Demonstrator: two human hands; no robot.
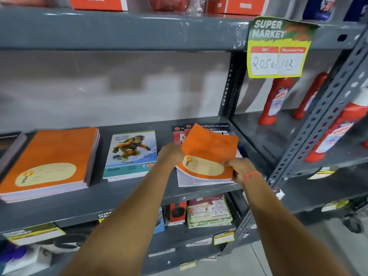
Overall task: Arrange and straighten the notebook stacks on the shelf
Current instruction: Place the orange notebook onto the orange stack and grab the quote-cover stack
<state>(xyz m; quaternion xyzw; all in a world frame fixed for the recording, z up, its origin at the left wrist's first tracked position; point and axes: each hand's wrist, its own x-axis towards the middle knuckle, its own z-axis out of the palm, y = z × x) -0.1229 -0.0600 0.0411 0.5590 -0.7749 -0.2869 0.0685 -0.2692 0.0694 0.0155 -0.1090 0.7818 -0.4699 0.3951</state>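
Both forearms reach up mid-frame: left hand (171,154) and right hand (242,169) pinch opposite lower corners of an orange notebook (209,154), tilted above its stack (201,181).

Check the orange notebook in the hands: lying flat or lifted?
Lifted and bent: the orange notebook curls upward off its stack, gripped by the left hand and right hand.

The grey metal shelf (123,196) carries a stack of orange notebooks with cream oval labels (49,166) and a stack with blue-white covers showing a snowboarder in yellow (130,154). Another orange notebook with a cream label (207,154) has white pages. Red bottles with white labels (275,100) stand under a yellow-green price sign (278,48).
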